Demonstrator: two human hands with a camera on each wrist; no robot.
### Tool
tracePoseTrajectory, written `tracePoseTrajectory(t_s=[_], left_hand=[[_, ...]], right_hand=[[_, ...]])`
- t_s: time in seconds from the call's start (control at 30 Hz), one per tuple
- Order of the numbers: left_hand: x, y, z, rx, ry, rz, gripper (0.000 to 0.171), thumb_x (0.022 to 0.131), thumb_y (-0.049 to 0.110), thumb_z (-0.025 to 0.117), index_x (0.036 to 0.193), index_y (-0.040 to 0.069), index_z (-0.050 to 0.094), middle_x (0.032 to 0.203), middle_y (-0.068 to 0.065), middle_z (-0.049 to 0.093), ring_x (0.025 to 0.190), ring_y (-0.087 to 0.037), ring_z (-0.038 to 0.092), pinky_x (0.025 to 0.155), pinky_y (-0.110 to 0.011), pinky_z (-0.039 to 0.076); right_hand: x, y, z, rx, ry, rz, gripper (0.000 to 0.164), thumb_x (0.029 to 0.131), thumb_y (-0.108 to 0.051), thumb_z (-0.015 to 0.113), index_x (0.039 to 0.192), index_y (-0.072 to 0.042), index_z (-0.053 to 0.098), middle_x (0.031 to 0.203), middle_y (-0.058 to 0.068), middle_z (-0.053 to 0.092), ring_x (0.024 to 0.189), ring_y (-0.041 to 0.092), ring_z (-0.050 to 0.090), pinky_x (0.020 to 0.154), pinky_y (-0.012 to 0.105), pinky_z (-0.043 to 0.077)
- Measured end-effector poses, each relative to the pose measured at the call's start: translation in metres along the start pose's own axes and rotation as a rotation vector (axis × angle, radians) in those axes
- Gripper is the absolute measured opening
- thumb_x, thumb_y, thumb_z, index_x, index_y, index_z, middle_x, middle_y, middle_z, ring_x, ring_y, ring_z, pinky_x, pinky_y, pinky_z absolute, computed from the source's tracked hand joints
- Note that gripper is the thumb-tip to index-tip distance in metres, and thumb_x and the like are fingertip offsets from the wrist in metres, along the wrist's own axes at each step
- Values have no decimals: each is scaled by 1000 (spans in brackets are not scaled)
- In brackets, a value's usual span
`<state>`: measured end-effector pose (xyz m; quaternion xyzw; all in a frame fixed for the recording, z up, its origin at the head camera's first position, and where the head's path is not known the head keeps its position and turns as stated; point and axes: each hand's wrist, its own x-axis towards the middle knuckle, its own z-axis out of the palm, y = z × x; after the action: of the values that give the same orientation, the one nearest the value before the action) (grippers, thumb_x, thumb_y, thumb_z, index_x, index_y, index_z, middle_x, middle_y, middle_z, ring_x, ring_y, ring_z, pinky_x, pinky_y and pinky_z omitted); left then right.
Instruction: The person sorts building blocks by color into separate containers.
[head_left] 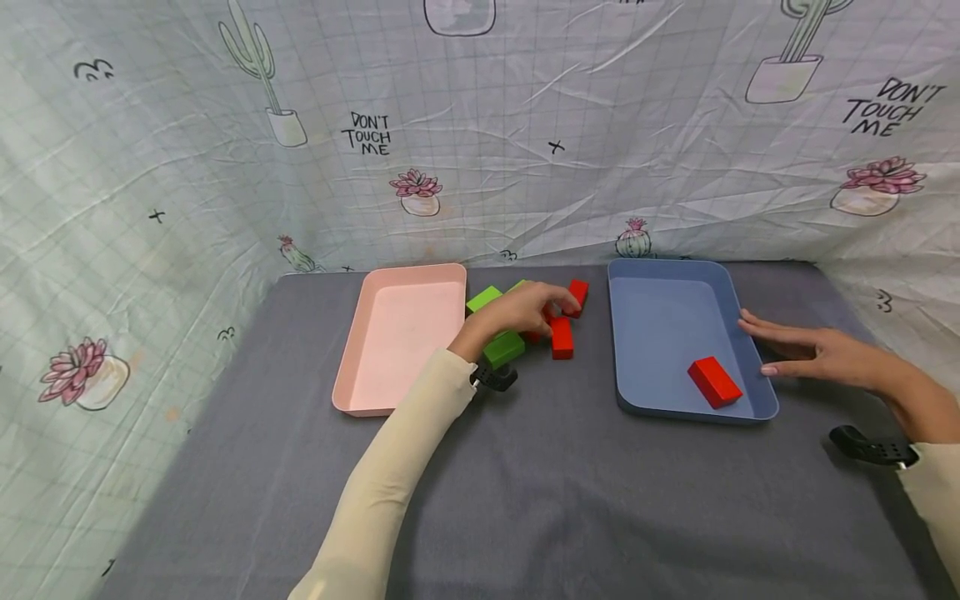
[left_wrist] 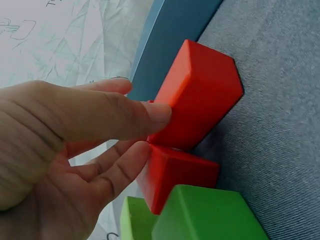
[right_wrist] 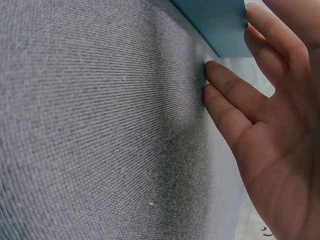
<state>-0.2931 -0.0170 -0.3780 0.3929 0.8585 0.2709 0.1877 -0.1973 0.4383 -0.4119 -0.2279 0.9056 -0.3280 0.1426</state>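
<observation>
My left hand (head_left: 521, 308) reaches over a small group of red and green blocks, fingers loosely bent. In the left wrist view its thumb tip overlaps the edge of a red block (left_wrist: 202, 92), while the fingers stay to the left of that block. Right behind it sits another red block (left_wrist: 182, 175), with a green block (left_wrist: 210, 215) nearer the camera. A further red block (head_left: 577, 293) lies by the index fingertip. At the right rim of the blue tray (head_left: 660, 271), my right hand (head_left: 832, 354) has its fingers extended against the wall. One red block (head_left: 715, 382) lies inside that tray.
A pink tray (head_left: 397, 342) stands left of the blocks. Light green blocks (head_left: 483, 298) lie partly behind the left hand. Dark grey cloth (head_left: 525, 492) covers the table, and a printed curtain (head_left: 510, 183) hangs behind it and along the sides.
</observation>
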Motion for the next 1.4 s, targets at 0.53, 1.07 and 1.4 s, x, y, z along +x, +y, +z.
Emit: tracePoseTrajectory(t_s=[0.53,1.07,1.4], left_hand=[[12,7,10,167,-154,99,35,87,15,83,121,8,75,121,-7,66,103,-18,57,88,-19,46],[11,8,22,14,-239,132,35,96,11,72,131,10,68,129,-2,67,113,-10,57,98,-16,44],[11,8,25,11,-210,116,42,90,4,77,131,8,70,125,-2,70,105,-8,58,91,-15,46]], right_hand=[[0,1,1,18,3,-11,71,96,-12,68,159,-16,37,156,-37,17,129,-30,17,93,-3,14],[1,0,0,-6,15,21,72,95,-16,71,159,-17,38,154,-39,17,125,-32,17,91,-4,16],[3,1,-1,2,-2,10,71,96,-14,69,159,-16,36,154,-40,16,126,-32,18,93,-4,17]])
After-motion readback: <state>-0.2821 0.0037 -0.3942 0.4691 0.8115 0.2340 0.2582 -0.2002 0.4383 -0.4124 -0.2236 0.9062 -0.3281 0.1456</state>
